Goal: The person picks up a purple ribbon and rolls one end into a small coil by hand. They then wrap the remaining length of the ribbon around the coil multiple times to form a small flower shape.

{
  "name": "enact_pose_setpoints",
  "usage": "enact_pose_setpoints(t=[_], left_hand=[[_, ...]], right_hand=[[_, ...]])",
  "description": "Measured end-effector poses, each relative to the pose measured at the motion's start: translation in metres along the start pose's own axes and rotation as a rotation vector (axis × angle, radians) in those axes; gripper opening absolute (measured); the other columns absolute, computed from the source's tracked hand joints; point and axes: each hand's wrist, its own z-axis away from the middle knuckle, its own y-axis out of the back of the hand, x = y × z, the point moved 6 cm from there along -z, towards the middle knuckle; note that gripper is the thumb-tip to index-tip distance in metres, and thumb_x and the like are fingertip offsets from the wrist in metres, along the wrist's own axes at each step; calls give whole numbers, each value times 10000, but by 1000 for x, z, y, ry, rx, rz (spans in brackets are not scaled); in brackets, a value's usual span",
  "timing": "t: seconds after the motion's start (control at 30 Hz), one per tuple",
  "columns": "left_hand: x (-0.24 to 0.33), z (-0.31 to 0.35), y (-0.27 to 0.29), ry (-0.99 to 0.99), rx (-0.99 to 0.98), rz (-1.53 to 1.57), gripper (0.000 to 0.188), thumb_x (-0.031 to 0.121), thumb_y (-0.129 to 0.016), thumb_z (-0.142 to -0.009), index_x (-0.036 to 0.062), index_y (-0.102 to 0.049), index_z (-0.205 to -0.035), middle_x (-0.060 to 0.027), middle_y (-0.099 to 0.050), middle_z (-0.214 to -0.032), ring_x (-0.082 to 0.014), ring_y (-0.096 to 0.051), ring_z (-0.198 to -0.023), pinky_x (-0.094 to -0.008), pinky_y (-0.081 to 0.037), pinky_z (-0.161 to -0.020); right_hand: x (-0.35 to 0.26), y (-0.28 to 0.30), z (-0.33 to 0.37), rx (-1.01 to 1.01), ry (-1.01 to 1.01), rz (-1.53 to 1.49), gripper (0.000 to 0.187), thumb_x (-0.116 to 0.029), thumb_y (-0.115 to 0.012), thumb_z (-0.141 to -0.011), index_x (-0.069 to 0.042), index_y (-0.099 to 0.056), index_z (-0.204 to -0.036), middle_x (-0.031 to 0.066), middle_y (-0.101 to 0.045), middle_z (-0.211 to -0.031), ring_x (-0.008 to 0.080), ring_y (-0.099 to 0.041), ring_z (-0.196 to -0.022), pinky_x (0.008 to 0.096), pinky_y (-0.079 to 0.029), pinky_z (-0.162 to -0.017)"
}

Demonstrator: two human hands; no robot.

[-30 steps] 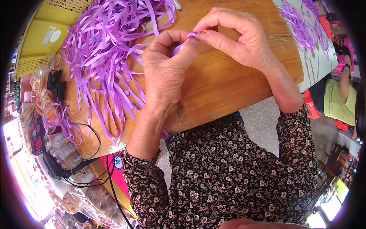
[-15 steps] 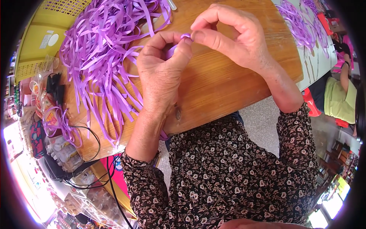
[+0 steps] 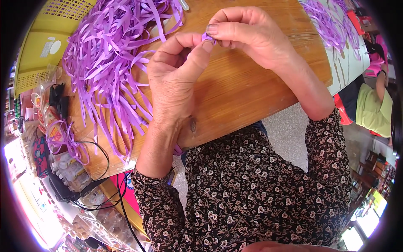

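Observation:
Between the fingertips of both hands is a small loop of purple ribbon (image 3: 207, 38), held above the wooden table. My left hand (image 3: 178, 63) pinches it between thumb and forefinger from the left. From the right, my right hand (image 3: 247, 35) has its thumb and forefinger closed on the upper part of the same loop, its other fingers curled beneath. The rest of this ribbon is mostly hidden by the left hand; a purple end shows below the left wrist at the table edge. A large tangled heap of purple ribbons (image 3: 109, 59) lies to the left of the left hand.
A yellow basket (image 3: 37, 46) stands at the far left. Black cables (image 3: 107, 157) hang over the near left edge of the wooden table (image 3: 252, 88). More purple ribbons (image 3: 325, 25) lie on a white surface at right, where a person in a yellow-green top (image 3: 373, 109) is nearby.
My right thumb and forefinger have moved slightly left onto the ribbon loop, and the right-hand fingers have curled in below it. The left hand keeps its pinch.

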Motion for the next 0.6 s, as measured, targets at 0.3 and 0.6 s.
enact_pose_setpoints(t=[0.3, 0.6], left_hand=[[-3, 1, -5, 79, -84, 182, 105, 77, -622, -843, 31, -596, -933, 64, -476, -669, -21, -335, -548, -174, -263, -485], [-6, -1, -4, 33, -147, 304, 125, 30, -631, -833, 8, -610, -955, 23, -581, -765, -15, -373, -530, -163, -261, -453]], right_hand=[[-6, -6, 0, -72, 96, 32, 162, -163, -622, -855, -24, -646, -935, 0, -624, -833, 51, -547, -776, 188, -437, -693], [-37, -11, 12, 67, 460, 377, 94, -45, -605, -851, -24, -620, -942, 15, -630, -876, 84, -581, -822, 230, -475, -738]])
